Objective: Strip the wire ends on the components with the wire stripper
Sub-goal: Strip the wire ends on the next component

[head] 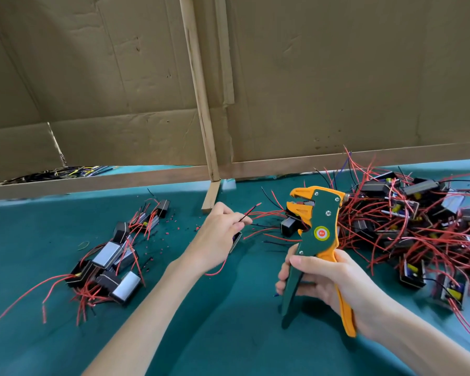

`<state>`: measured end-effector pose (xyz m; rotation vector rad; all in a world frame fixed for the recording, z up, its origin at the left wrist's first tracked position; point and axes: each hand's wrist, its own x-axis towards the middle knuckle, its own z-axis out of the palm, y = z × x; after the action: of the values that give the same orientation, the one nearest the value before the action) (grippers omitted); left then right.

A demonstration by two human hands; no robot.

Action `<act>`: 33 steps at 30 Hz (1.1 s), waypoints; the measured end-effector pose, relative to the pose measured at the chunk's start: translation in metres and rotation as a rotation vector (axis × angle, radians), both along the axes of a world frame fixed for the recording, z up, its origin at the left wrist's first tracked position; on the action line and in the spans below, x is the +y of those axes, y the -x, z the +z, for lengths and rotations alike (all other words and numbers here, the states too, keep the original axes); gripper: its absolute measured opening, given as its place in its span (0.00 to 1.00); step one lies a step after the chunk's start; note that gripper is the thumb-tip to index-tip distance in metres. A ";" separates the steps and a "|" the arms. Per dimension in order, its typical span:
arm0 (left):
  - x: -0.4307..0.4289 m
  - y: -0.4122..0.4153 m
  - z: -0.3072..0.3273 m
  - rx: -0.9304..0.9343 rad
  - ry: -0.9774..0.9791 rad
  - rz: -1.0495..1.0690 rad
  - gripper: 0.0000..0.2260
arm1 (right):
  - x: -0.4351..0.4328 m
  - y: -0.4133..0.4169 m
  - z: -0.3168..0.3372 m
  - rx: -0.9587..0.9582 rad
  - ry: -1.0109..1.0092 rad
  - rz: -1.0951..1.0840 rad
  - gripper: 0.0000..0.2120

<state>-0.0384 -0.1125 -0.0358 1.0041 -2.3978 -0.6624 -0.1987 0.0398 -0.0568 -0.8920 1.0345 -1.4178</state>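
The likely slip is at the feed. The thin black wire (244, 217) and red wire (253, 208) stick out loose from the left hand (217, 234) toward 2 o'clock, short of the gaping orange jaws of the wire stripper (320, 234). A squeeze made too soon, or with a lead crooked or too deep, could miss, nick strands, or snag stray leads from the tangled pile (418, 226) at the tool's 3 o'clock. The left hand curls round a small component (236, 241), its fingertips pinching the leads. The right hand (329, 278), apart at its 4 o'clock, wraps the handles, which look unsqueezed.
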 end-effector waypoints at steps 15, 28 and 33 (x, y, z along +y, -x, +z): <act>0.012 0.005 0.014 0.560 -0.419 -0.079 0.07 | -0.005 0.005 -0.007 0.034 -0.052 0.110 0.13; 0.020 -0.006 0.045 0.456 -0.305 -0.234 0.06 | 0.001 0.002 -0.001 0.052 0.010 0.172 0.15; 0.023 -0.009 0.052 0.422 -0.358 -0.296 0.04 | 0.001 0.002 0.000 0.075 0.016 0.189 0.18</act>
<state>-0.0298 -0.0893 0.0164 0.5579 -2.1031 -1.3035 -0.2006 0.0413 -0.0565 -1.0335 0.9689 -1.2442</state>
